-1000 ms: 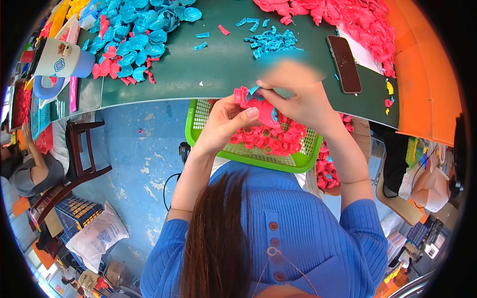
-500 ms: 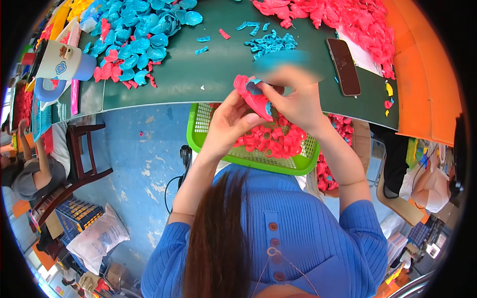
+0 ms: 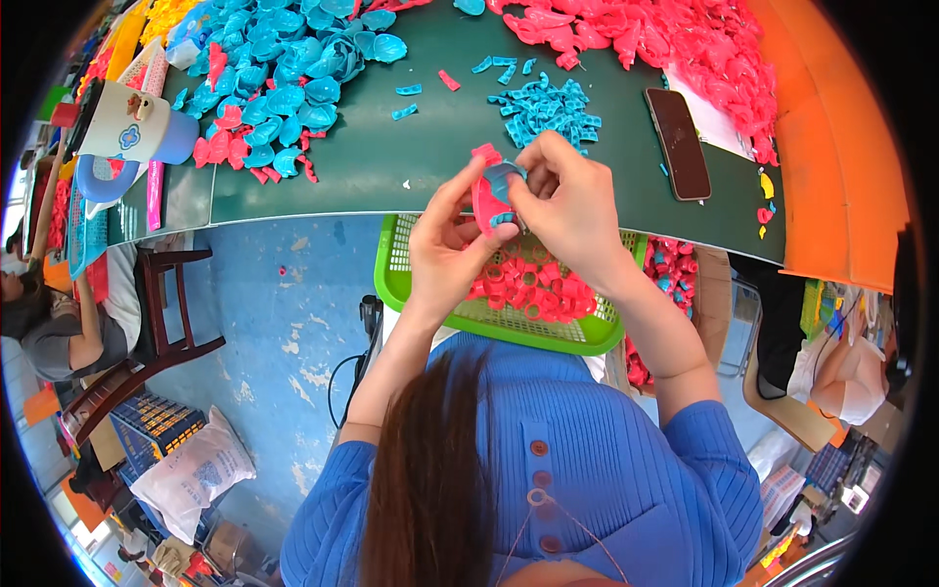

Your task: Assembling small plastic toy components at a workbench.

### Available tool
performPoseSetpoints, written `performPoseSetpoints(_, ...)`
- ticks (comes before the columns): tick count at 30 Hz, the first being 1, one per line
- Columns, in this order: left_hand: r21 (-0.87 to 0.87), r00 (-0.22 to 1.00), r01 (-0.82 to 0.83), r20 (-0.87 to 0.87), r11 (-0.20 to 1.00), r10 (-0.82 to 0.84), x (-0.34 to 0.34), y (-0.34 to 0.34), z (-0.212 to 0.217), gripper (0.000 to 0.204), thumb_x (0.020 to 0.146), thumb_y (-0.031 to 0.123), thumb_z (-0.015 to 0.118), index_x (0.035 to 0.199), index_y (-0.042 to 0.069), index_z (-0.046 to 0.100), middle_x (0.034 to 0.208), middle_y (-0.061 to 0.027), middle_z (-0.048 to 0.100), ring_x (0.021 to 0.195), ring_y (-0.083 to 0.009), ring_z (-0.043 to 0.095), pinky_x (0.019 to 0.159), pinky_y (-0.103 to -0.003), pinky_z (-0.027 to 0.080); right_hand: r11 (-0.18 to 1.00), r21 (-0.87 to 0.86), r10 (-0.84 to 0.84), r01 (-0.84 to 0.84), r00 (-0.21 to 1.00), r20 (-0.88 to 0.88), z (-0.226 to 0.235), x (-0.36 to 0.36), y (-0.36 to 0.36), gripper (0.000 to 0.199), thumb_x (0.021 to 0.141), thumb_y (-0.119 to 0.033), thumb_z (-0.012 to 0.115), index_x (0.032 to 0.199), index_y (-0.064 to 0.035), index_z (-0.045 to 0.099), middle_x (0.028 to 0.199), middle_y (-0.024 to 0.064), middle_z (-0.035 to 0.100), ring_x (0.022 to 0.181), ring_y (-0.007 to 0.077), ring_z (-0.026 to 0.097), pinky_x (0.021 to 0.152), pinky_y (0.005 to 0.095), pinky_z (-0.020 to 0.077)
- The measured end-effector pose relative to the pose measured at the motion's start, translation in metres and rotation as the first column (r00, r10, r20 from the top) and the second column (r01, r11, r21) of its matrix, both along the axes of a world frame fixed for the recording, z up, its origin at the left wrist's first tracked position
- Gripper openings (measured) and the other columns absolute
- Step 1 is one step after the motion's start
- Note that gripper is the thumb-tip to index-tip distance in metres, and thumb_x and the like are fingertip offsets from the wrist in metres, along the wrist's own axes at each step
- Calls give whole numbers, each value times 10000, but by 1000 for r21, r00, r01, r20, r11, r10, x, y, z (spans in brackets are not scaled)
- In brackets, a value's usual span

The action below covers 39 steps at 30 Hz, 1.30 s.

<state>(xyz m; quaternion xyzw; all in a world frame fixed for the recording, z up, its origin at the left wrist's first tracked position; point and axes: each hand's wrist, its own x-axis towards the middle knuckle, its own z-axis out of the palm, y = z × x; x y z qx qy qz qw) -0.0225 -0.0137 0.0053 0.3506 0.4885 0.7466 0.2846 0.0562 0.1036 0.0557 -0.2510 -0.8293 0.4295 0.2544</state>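
Observation:
Just over the near edge of the green table, my left hand (image 3: 445,245) is closed around a curved pink plastic part (image 3: 482,203). A blue plastic shell (image 3: 502,178) sits against the pink part's right side, and a second bit of blue shows at its lower end. The fingers of my right hand (image 3: 572,201) are pinched on the blue shell, thumb pressed against it. How far the two pieces fit together is hidden by my fingers. Beneath my hands, a green basket (image 3: 391,279) holds many pink ring-shaped parts (image 3: 538,286).
Small blue strips (image 3: 550,110) lie heaped beyond my right hand. Blue shells (image 3: 284,68) are piled far left, pink parts (image 3: 636,29) far right. A phone (image 3: 677,144) lies at the right, a mug (image 3: 129,122) at the left. A wooden chair (image 3: 176,293) and another person (image 3: 83,328) are at the left.
The pink part has turned more upright in my left hand, and the blue shell shows more clearly. My right hand, blurred before, is now sharp and has shifted slightly lower.

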Motion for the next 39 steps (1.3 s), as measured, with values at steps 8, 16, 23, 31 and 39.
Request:
performPoseSetpoints(8, 14, 988, -64, 143, 998, 62, -14, -11, -6, 585, 704, -79, 669, 1250, -22, 466, 1176, -96, 551, 1025, -138, 545, 890, -280, 445, 980, -169, 110, -108, 994, 1, 8, -9, -2, 192, 733, -30, 636, 852, -26, 486, 499, -17, 454, 466, 10, 434, 430, 189, 308)
performPoseSetpoints(16, 25, 922, -194, 345, 981, 174, -41, -28, -11, 671, 710, 242, 753, 1252, -26, 461, 1087, -56, 581, 916, -104, 561, 810, -250, 469, 933, -249, 275, -258, 961, 34, 16, -60, 54, 214, 827, -224, 637, 773, -24, 584, 627, -6, 547, 576, 63, 529, 490, 219, 413)
performPoseSetpoints(23, 22, 923, -177, 351, 984, 158, -45, -33, -17, 695, 710, 266, 752, 1257, -37, 449, 1103, -67, 573, 928, -114, 561, 798, -257, 476, 580, 812, -117, -59, 981, 155, -29, -143, 200, 197, 762, -159, 600, 917, -39, 618, 941, 129, 611, 954, 283, 547, 802, 396, 435)
performPoseSetpoints(31, -33, 925, -181, 334, 983, 181, -52, -40, -24, 701, 722, 268, 745, 1264, -43, 429, 1128, -92, 561, 979, -159, 563, 830, -295, 481, 584, 760, -214, -287, 848, 485, -38, -191, 223, 340, 702, -194, 592, 1025, -89, 613, 1150, 116, 535, 1136, 283, 450, 916, 634, 254)
performPoseSetpoints(39, -13, 916, -174, 364, 985, 167, -53, -33, -24, 661, 723, 216, 747, 1260, -30, 450, 1137, -80, 566, 997, -137, 550, 869, -283, 453, 742, 553, -30, -379, 805, 592, -29, -190, 221, 407, 673, -169, 653, 1074, -108, 609, 1013, 59, 616, 1095, 232, 488, 930, 600, 252)
